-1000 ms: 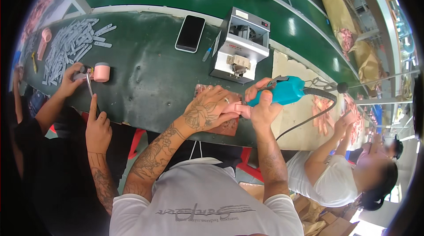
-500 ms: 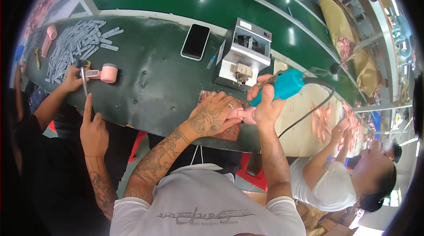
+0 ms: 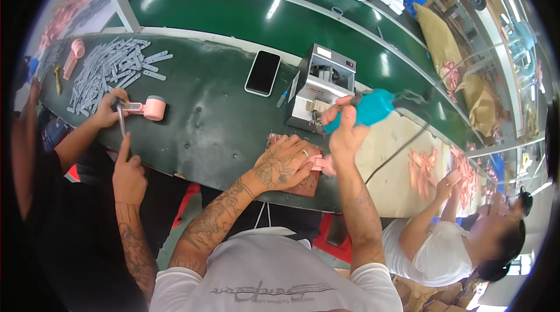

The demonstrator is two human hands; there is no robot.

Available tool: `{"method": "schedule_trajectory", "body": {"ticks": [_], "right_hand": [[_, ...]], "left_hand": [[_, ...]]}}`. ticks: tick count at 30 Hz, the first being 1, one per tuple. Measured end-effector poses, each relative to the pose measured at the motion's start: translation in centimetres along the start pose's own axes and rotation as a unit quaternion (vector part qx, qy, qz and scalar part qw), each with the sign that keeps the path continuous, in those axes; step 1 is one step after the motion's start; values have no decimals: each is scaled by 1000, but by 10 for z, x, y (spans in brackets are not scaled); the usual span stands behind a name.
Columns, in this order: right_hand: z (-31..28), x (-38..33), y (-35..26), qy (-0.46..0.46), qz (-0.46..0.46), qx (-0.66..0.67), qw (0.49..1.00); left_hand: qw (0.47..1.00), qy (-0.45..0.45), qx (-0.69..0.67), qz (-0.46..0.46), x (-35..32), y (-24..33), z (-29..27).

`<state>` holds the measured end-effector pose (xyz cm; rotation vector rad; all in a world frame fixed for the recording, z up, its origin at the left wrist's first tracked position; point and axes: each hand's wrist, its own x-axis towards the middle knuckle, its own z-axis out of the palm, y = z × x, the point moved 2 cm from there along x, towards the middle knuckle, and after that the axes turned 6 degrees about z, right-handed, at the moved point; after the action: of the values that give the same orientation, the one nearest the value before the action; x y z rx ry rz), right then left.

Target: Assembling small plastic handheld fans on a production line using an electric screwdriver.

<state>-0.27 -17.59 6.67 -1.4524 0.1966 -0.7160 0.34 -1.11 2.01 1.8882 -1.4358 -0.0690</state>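
My left hand (image 3: 284, 163) lies over a reddish-brown block (image 3: 303, 187) at the bench's front edge. Its fingers and thumb press on a pink plastic part (image 3: 319, 164) with a rounded end. My right hand (image 3: 345, 131) is wrapped round a teal corded electric screwdriver (image 3: 372, 109), held above and to the right of that part. The screwdriver's tip is hidden by my fingers, close to the front of a grey metal screw feeder (image 3: 321, 87).
A phone (image 3: 263, 72) and a blue pen-like tool (image 3: 282, 99) lie left of the feeder. At left, a co-worker's hands hold a metal tool against a pink handheld piece (image 3: 154, 108), beside piled grey strips (image 3: 111, 70). Another person handles pink parts (image 3: 421, 167) at right. The cord (image 3: 402, 150) hangs right.
The screwdriver in my right hand has lifted away from the pink part toward the feeder. My left hand stays on the part. The whole view has tilted, so the bench sits lower.
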Motion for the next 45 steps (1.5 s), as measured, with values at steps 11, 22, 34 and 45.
{"method": "schedule_trajectory", "body": {"ticks": [11, 22, 34, 45], "right_hand": [[-37, -63, -32, -18, 47, 12, 999], [-42, -73, -6, -47, 13, 37, 998], [-31, -78, -5, 86, 77, -11, 993], [-87, 19, -26, 315, -112, -41, 942]], "left_hand": [[998, 42, 18, 33, 7, -7, 1], [999, 23, 36, 31, 5, -3, 5], [998, 34, 22, 56, 6, -3, -10], [963, 183, 195, -28, -55, -47, -102]]}}
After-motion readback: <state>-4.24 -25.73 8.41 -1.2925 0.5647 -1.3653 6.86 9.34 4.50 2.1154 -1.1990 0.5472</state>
